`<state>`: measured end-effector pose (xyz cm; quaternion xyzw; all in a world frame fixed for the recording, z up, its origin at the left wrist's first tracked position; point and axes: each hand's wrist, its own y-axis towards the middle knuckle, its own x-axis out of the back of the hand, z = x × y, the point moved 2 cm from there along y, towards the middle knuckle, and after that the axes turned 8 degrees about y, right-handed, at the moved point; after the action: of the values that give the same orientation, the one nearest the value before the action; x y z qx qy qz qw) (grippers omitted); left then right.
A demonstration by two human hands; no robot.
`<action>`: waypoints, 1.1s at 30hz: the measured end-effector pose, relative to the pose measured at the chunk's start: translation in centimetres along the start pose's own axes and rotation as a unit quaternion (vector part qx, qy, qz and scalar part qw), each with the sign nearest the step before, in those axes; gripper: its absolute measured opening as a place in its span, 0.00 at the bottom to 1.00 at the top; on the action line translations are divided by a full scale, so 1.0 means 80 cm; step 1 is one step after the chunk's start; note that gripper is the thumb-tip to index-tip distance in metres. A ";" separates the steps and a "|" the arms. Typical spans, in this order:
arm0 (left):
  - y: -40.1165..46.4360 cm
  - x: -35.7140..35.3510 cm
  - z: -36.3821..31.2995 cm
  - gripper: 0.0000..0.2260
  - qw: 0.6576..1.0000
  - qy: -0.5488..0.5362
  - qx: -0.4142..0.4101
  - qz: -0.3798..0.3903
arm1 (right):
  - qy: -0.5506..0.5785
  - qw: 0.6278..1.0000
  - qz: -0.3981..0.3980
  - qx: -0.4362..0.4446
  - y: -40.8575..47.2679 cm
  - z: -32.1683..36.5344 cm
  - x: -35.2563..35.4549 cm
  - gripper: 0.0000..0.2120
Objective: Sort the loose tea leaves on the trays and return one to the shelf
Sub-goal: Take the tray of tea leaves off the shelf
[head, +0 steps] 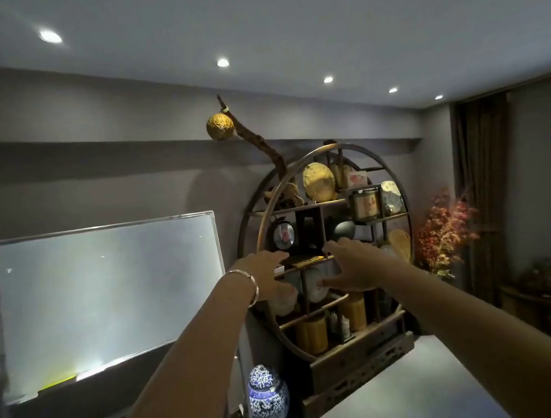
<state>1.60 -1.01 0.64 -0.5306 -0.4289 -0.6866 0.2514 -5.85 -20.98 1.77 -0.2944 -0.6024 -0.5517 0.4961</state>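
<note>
One flat tray [304,259] lies on the round shelf [400,201], on its middle ledge, long axis level and running left to right. It looks light, stiff and shallow; best taken by both short ends, kept level. Left hand [264,272] and right hand [354,261] flank it, fingers spread apart, gripping nothing I can see.

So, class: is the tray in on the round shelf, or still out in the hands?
In: the tray lies flat on a ledge of the round shelf, with the left hand and right hand spread open beside it.
</note>
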 end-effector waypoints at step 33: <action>0.739 -0.279 0.099 0.34 0.997 0.081 0.003 0.019 | 0.010 1.000 -0.019 -0.002 0.597 -0.504 -0.216 0.38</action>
<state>59.89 -26.54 -0.84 -0.4807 -0.3986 -0.7212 0.2998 54.03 -45.80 -0.48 -0.2790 -0.6018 -0.5649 0.4909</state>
